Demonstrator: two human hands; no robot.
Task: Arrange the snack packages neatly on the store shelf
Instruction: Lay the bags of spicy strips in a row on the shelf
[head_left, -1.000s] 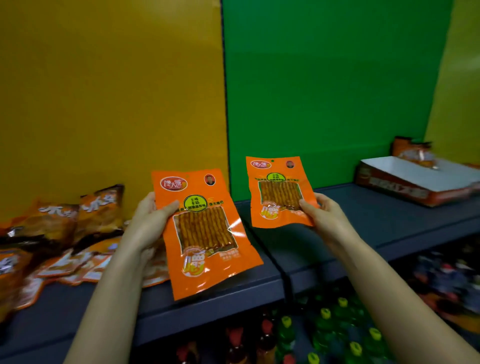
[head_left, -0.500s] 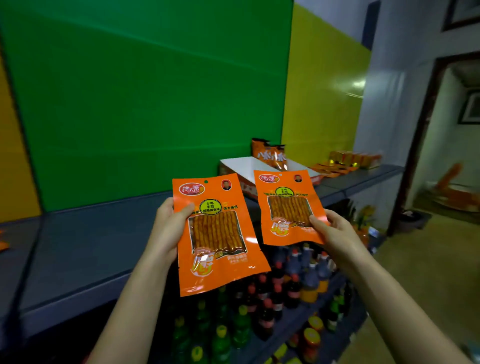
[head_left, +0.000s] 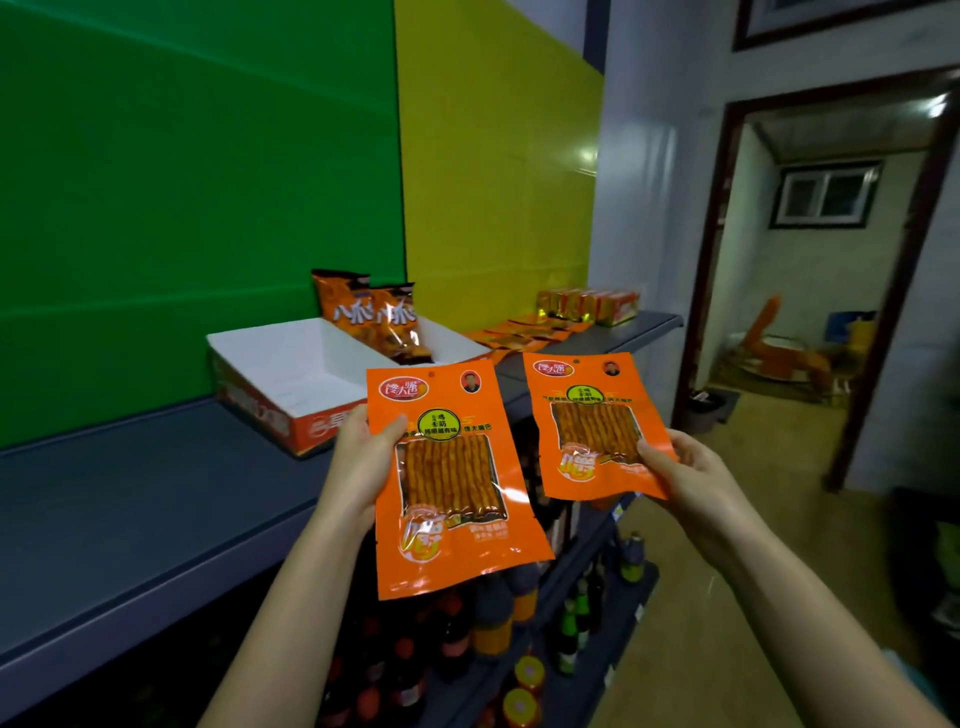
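Presently, the grey upper shelf runs from lower left toward the far doorway, backed by green and yellow panels. On it sits a white display carton holding two upright brown-orange bags. Beyond the carton lies a spread of flat orange packets, with a row of boxes at the far end. Bottles fill the tier below.

Neither held item is on the shelf. Both hang in the air in front of its edge, print upright and facing the camera. The left package is nearer; the right package is apart from it, with no overlap. The left hand grips its package by the left edge, thumb across the front, fingers hidden behind. The right hand pinches its package at the lower right edge, thumb on the front.

Assessment: the step is carriage to a placement spot, probably beside the matching flat orange packets. Recommended: set down one package at a time, same face up, edges square to the neighbouring packets and the shelf front. Release only once the film lies flat. Risk: thin edge grips may let the slick film droop or slip.
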